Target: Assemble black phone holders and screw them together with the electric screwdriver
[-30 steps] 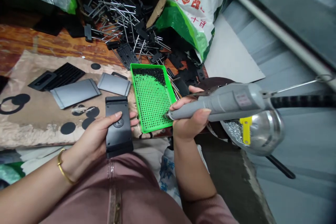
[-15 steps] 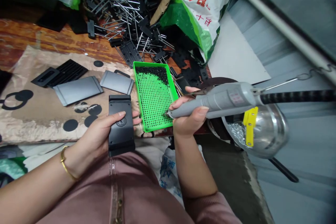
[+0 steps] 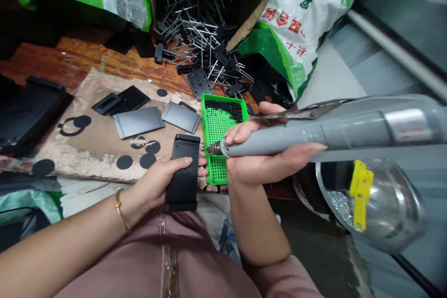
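My left hand (image 3: 159, 178) is closed round a black plastic phone-holder-like piece (image 3: 183, 177), thumb on its face and fingertips showing past its right edge. A grey electric screwdriver (image 3: 279, 139) lies in my right hand (image 3: 258, 163), with fingers and thumb wrapped about its body. Its tip points left, over the lower part of a green perforated tray (image 3: 217, 178) and close to the black piece, apart from it. Small black screws (image 3: 233, 109) fill the tray's far end. Two grey plates (image 3: 138, 122) rest on the cardboard beside slotted black plates (image 3: 131, 101).
A pile of metal rods with black ends (image 3: 199, 32) spills from a cardboard box (image 3: 253, 16) at the back. A metal bowl (image 3: 401, 200) with a yellow piece (image 3: 362, 195) stands at right. Plastic bags (image 3: 289, 23) stand behind. A large black part (image 3: 31, 111) lies at left.
The screwdriver has come up and left, its tip leaving the tray's screw-hole area toward the black piece. The black piece has tilted slightly. The camera view has shifted left.
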Motion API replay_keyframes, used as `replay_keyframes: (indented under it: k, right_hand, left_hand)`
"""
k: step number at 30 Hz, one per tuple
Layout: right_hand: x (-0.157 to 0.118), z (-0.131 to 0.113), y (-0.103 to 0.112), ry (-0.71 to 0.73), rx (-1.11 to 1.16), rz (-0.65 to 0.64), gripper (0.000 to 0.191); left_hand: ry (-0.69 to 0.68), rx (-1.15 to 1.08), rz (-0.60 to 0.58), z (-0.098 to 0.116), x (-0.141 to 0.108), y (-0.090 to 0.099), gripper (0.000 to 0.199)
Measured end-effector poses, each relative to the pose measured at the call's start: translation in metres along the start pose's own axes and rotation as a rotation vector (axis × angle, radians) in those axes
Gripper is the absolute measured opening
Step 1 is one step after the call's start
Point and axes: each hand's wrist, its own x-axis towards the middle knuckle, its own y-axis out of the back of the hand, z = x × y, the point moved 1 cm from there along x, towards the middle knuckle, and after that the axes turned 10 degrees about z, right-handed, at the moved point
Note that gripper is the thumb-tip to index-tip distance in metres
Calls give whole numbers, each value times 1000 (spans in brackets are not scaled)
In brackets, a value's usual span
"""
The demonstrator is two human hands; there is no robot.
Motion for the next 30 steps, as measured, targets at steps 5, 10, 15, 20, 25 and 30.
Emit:
replay_keyframes:
  k: [5, 10, 15, 20, 25, 30]
  right_hand:
    - [-6, 10, -5, -27, 18, -70, 63]
    - [-8, 15, -3, -69, 11, -83, 64]
    - [-10, 16, -2, -95, 8, -81, 62]
    - [-10, 14, -1, -75, -29, -105, 65]
    - [-10, 15, -3, -115, 33, -135, 58]
    - [-9, 16, -6, -165, 33, -101, 62]
  left_hand:
    - [2, 9, -26, 1, 0, 0, 25]
    - [7, -3, -2, 2, -2, -1, 25]
    - [5, 30, -21, 1, -1, -1, 28]
    - [7, 44, -14, 2, -2, -2, 30]
    - [23, 33, -23, 3, -4, -3, 26]
    - [-2, 8, -22, 0, -1, -1, 22]
